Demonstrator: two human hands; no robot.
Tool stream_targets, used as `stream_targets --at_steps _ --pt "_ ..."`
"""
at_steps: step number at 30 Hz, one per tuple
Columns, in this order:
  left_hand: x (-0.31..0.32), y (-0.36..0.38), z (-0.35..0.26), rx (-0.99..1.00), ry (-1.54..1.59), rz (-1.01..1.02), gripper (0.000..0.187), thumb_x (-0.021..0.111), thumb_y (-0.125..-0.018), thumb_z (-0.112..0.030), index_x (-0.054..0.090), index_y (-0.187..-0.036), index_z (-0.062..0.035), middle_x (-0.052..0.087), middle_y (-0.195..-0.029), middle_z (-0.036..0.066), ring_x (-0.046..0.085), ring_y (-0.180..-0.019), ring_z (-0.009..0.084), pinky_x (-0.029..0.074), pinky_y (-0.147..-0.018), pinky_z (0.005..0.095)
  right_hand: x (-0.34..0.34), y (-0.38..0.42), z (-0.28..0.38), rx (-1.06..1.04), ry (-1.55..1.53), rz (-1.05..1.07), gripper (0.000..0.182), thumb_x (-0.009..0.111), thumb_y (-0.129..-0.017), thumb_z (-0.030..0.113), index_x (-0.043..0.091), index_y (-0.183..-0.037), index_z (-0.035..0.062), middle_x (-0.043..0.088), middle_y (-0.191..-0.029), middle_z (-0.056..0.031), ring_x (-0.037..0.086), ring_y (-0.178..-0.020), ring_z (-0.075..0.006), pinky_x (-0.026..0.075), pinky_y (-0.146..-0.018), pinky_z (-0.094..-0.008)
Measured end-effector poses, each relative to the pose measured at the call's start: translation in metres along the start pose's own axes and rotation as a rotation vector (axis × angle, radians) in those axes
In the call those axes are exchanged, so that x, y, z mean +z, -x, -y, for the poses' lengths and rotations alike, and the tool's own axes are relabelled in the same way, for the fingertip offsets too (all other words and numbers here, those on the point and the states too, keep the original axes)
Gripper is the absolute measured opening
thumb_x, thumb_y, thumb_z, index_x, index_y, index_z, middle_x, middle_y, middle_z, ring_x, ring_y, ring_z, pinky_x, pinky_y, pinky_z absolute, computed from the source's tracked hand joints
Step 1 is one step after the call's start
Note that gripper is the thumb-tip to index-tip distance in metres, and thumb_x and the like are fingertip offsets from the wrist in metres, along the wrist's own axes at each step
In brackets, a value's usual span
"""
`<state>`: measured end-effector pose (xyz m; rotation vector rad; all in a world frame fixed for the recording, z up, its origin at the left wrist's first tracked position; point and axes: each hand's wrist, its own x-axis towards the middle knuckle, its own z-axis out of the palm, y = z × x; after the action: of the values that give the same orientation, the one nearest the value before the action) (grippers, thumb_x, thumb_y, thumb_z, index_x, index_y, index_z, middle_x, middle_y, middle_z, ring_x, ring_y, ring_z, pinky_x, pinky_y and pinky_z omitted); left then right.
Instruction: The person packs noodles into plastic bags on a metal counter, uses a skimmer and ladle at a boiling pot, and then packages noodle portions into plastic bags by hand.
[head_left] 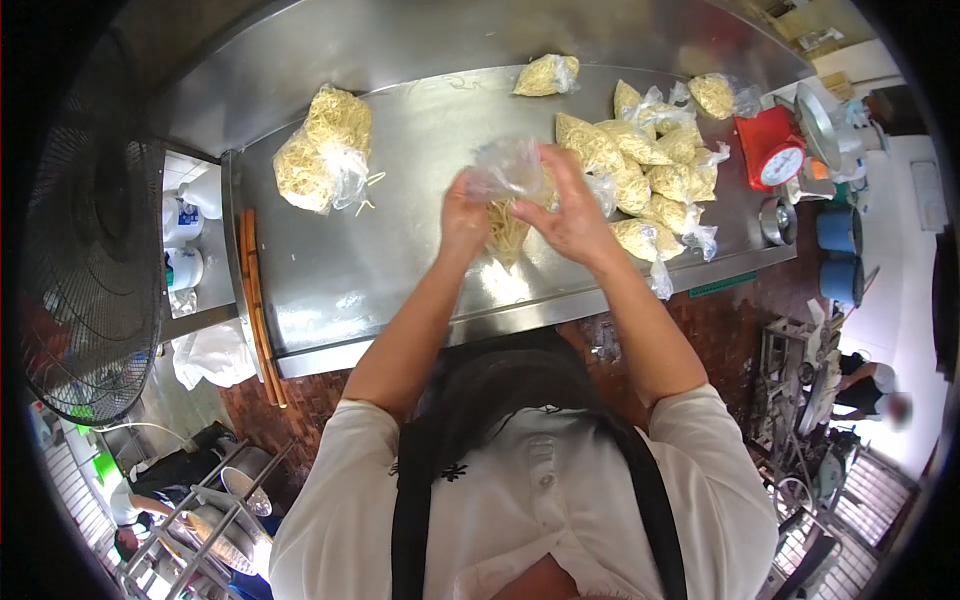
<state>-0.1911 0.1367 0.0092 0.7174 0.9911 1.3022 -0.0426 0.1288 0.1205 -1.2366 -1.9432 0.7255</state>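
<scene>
A clear plastic bag of pale noodle-like strips (pixel 508 232) is between my two hands over the metal table (pixel 410 150). My left hand (pixel 465 222) grips the bag's left side near its gathered clear top. On the right side, my right hand (pixel 568 215) holds the same bag, with thumb and fingers around its upper part. Several filled bags (pixel 625 165) lie heaped just right of my hands. Farther left sits a larger bag of strips (pixel 325 150), and a single small bag (pixel 546 75) lies near the back.
A red scale (pixel 770 150) and a round metal tin (pixel 778 221) stand at the table's right end. Wooden sticks (pixel 255 300) lean along the left edge, near a large fan (pixel 90 240). Two other people are in the background, one lower left (pixel 180 470), one right (pixel 870 388).
</scene>
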Motion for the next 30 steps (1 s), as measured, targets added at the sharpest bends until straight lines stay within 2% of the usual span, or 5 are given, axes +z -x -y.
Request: stream_targets --at_steps 13,18,26,29,30 --pt "0.067 0.000 -0.052 -0.241 0.376 -0.163 0.031 0.047 -0.091 -0.003 0.050 -0.122 0.0014 0.060 -0.092 0.008 0.061 -0.082 0.0181 0.052 -0.074 0.0299 0.052 0.023 -0.062 0.016 0.260 -0.142 0.045 0.079 -0.066 0.015 0.063 -0.106 0.0048 0.065 -0.082 -0.0182 0.064 -0.078 -0.0407 0.052 -0.068 -0.0476" --pt "0.038 0.057 -0.038 0.294 -0.542 0.052 0.072 0.067 -0.088 -0.014 0.024 -0.143 0.0062 0.046 -0.134 0.021 0.045 -0.125 0.0310 0.037 -0.106 0.0433 0.049 0.015 -0.080 0.476 0.108 -0.004 0.021 0.064 -0.081 0.021 0.067 -0.096 0.0063 0.065 -0.078 -0.0226 0.065 -0.076 -0.0405 0.052 -0.067 -0.0491" --pt "0.015 0.067 -0.016 0.703 -1.091 0.212 0.079 0.081 -0.073 -0.016 0.042 -0.140 0.0018 0.050 -0.135 0.022 0.047 -0.127 0.0378 0.037 -0.108 0.0465 0.034 0.020 -0.029 -0.107 0.454 0.210 0.034 0.067 -0.075 0.014 0.063 -0.108 0.0044 0.067 -0.086 -0.0210 0.065 -0.075 -0.0403 0.053 -0.063 -0.0457" --pt "-0.064 -0.003 -0.042 0.229 -0.896 0.754 0.048 0.078 -0.079 -0.017 0.061 -0.123 -0.0022 0.067 -0.110 0.019 0.066 -0.098 0.0283 0.052 -0.090 0.0364 0.006 0.009 0.000 -0.080 0.321 0.225 0.026 0.067 -0.080 0.021 0.064 -0.101 0.0056 0.067 -0.088 -0.0215 0.066 -0.079 -0.0396 0.054 -0.068 -0.0467" --pt "-0.061 -0.015 -0.062 0.006 -1.102 0.150 0.036 0.070 -0.090 -0.025 0.065 -0.116 -0.0018 0.072 -0.097 0.016 0.067 -0.082 0.0195 0.054 -0.078 0.0359 0.001 0.008 0.008 -0.025 0.226 0.192 0.024 0.066 -0.082 0.024 0.064 -0.097 0.0062 0.067 -0.088 -0.0217 0.066 -0.080 -0.0395 0.054 -0.070 -0.0476"
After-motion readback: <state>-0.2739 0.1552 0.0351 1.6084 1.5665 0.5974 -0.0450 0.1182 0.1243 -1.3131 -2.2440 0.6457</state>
